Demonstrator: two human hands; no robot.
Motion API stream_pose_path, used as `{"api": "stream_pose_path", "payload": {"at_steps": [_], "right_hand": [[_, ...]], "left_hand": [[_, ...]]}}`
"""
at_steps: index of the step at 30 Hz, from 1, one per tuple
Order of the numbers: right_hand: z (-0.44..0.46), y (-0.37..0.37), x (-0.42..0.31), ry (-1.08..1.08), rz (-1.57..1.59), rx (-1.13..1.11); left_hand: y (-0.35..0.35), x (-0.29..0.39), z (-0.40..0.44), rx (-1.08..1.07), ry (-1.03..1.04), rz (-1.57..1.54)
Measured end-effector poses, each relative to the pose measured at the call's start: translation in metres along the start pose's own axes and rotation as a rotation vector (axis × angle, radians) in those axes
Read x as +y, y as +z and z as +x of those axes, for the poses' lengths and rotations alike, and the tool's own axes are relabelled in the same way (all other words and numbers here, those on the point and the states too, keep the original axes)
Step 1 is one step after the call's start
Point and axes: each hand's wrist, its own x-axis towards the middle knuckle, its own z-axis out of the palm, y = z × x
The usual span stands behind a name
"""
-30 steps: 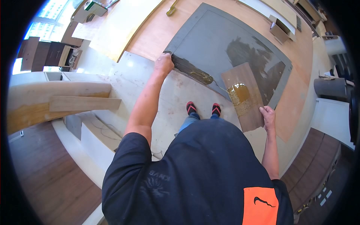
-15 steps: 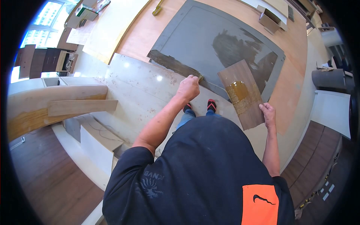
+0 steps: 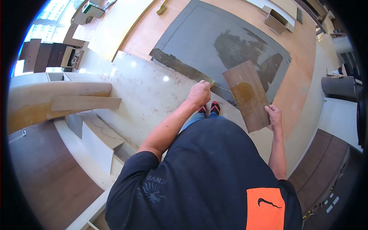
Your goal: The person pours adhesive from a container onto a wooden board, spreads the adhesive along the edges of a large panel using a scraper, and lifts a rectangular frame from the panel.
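Note:
My left hand (image 3: 199, 94) is closed around a small glue spreader (image 3: 209, 82), mostly hidden by the fingers. Its tip is at the near edge of a large grey panel (image 3: 191, 34), where a wet brownish strip of glue (image 3: 174, 63) runs along the border. In my right hand (image 3: 273, 116), pinched at its lower right edge, is a brown wooden board (image 3: 249, 74) held at a tilt over the panel's near right part. A pool of amber glue (image 3: 243, 91) lies on that board. A thin strand of glue stretches between spreader and board.
The panel lies on a pale plywood sheet (image 3: 301, 74). A yellow-handled brush-like tool (image 3: 162, 8) rests at the back, and an open box-shaped piece (image 3: 275, 21) at the back right. On the left stands a curved wooden piece (image 3: 76, 87) with a thin board on it.
My left hand with the spreader has moved right along the panel's near edge, and the glue strip has grown longer. My right hand and the board stay nearly still.

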Motion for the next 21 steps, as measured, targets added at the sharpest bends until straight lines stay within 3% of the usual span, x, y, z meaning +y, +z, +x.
{"api": "stream_pose_path", "payload": {"at_steps": [4, 11, 17, 21], "right_hand": [[-0.009, 0.004, -0.011, 0.044, -0.005, 0.023], [-0.012, -0.002, -0.034, 0.035, -0.143, 0.047], [0.003, -0.005, -0.034, 0.024, -0.086, -0.015], [0.019, -0.009, -0.032, 0.015, -0.048, -0.087]], "left_hand": [[-0.011, -0.029, 0.009, 0.175, -0.068, -0.149], [-0.028, -0.045, 0.007, 0.125, -0.229, -0.103], [-0.017, -0.012, -0.009, 0.287, -0.094, -0.107], [0.006, 0.000, -0.012, 0.300, -0.052, 0.117]]}}
